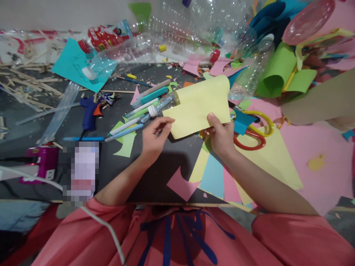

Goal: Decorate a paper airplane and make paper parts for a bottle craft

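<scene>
A pale yellow sheet of paper (199,105) is held above the dark table, its upper edge curled over in a loose roll. At the sheet's lower left edge, my left hand (155,138) pinches with thumb and forefinger. My right hand (222,135) grips the lower right part, thumb on top and the other fingers hidden beneath. A small clear bottle (164,105) with a white cap shows just left of the paper; whether the paper touches it I cannot tell. Close to my right hand lie scissors (251,138) with red handles and a pair with yellow handles (267,122).
Several markers (130,123) lie left of the paper, beside a blue glue gun (88,112). A phone (84,170) and a purple box (41,162) with cables sit at left. Clear bottles (119,55) crowd the back. Wooden sticks (24,83) and paper scraps (184,183) are scattered about.
</scene>
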`<act>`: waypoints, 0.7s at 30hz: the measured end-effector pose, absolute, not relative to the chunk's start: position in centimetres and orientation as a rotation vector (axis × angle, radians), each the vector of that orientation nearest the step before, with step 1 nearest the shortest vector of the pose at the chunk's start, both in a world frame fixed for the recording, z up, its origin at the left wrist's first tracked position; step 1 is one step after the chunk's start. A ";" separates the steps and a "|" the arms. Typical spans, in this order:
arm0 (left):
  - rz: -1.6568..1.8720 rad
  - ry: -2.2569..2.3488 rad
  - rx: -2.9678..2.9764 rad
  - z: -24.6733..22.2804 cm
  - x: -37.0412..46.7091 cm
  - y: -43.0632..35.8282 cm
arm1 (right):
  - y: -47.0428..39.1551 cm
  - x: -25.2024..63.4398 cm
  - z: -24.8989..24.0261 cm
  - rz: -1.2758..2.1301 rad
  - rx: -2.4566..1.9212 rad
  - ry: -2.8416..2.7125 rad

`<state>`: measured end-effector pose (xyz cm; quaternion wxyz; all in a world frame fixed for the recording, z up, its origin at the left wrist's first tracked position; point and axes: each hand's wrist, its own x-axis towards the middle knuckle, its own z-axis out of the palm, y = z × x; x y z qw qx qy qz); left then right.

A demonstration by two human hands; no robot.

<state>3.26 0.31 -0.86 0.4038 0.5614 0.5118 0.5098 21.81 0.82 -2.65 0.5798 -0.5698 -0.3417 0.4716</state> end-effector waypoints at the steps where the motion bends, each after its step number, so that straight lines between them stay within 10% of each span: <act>1: 1.319 1.309 1.405 -0.9 3.1 0.5 | 0.7 21.8 -2.6 1.105 -1.335 -0.816; 21: 1.579 1.415 1.420 -1.7 1.7 2.1 | 0.7 21.9 -2.0 1.433 -1.267 -0.914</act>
